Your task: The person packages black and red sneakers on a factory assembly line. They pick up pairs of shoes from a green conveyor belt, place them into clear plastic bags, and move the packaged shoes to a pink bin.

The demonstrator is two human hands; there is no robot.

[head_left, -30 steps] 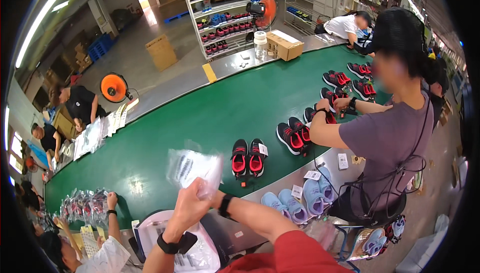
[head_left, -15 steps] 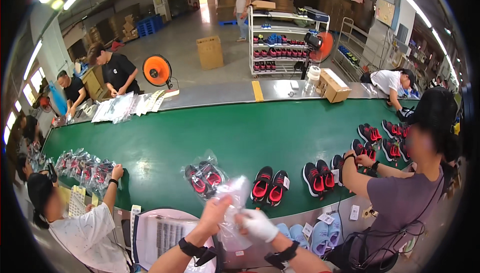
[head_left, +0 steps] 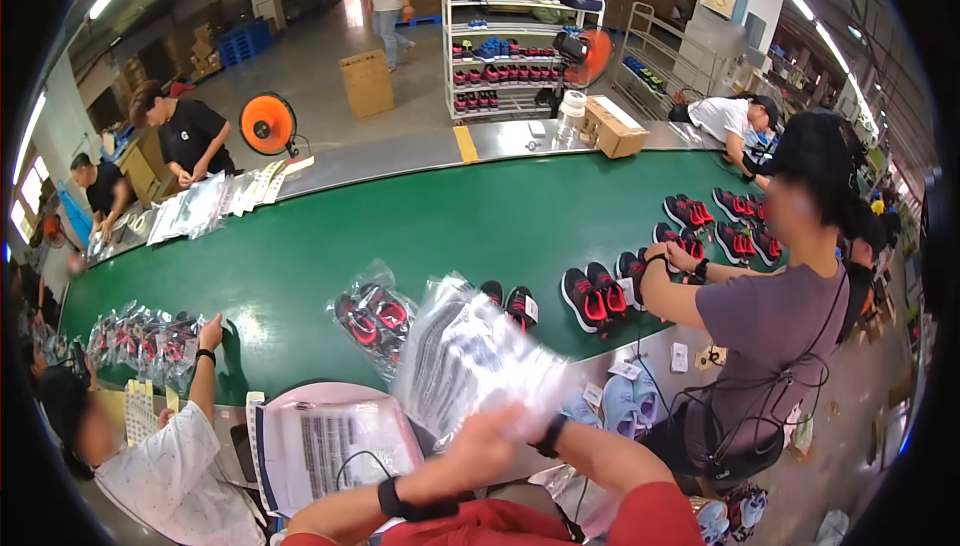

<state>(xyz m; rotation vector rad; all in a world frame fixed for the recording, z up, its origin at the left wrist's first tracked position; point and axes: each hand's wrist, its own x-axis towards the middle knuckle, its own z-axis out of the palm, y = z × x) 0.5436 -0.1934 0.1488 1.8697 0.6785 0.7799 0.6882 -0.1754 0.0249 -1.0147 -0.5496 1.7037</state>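
Observation:
A clear plastic bag (head_left: 470,346) is spread out in front of me above the near edge of the green conveyor belt, shiny and partly blurred. My left hand (head_left: 488,441) is closed on its lower edge. The right forearm reaches in to the same spot, but that hand is hidden behind the bag and blur. Just left of the bag, a pair of black-and-red sneakers in a clear bag (head_left: 372,316) lies on the belt. Behind the bag's upper right edge, another black-and-red pair (head_left: 518,304) shows only in part.
A pink-lined tray (head_left: 300,396) with printed plastic bags stands at my lower left. Light blue shoes (head_left: 622,401) sit below the belt's edge. A co-worker at right (head_left: 760,306) handles sneakers; another at left (head_left: 150,456) reaches toward bagged shoes (head_left: 145,338).
The plastic bag has gone from bunched between my hands to spread wide. My hands have drawn closer together and nearer to me. The view has shifted to the right.

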